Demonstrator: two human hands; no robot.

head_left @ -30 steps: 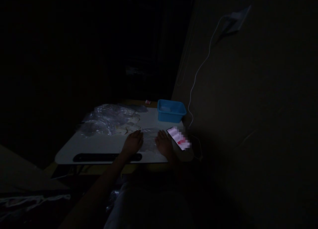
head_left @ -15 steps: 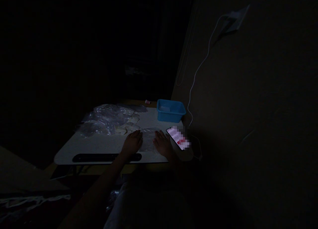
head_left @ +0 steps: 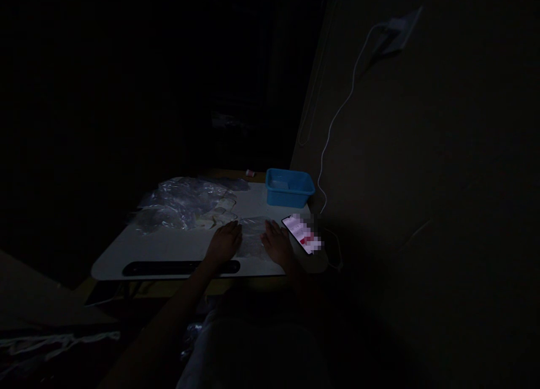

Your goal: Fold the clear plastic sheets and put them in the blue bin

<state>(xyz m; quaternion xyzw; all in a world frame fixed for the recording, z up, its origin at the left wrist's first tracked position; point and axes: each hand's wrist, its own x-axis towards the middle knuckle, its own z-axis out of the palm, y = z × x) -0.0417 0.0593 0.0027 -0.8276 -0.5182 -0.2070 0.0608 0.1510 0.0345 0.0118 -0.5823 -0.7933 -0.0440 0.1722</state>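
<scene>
A clear plastic bag (head_left: 255, 237) lies flat on the white table (head_left: 169, 247) near its front edge. My left hand (head_left: 225, 243) rests on the bag's left side, palm down, with its fingers stretched out. On the right side of the bag lies my right hand (head_left: 276, 243), also flat with extended fingers. Neither hand grips anything. Beside my right hand is a phone (head_left: 300, 231) with a lit screen. A crumpled heap of clear plastic (head_left: 185, 200) covers the table's back left, with pale pieces (head_left: 219, 213) at its right edge.
A blue basket (head_left: 289, 197) stands at the back right of the table. A small pinkish item (head_left: 250, 173) sits behind the table. A white cable (head_left: 331, 127) hangs from the wall socket (head_left: 399, 34) on the right. The room is very dark.
</scene>
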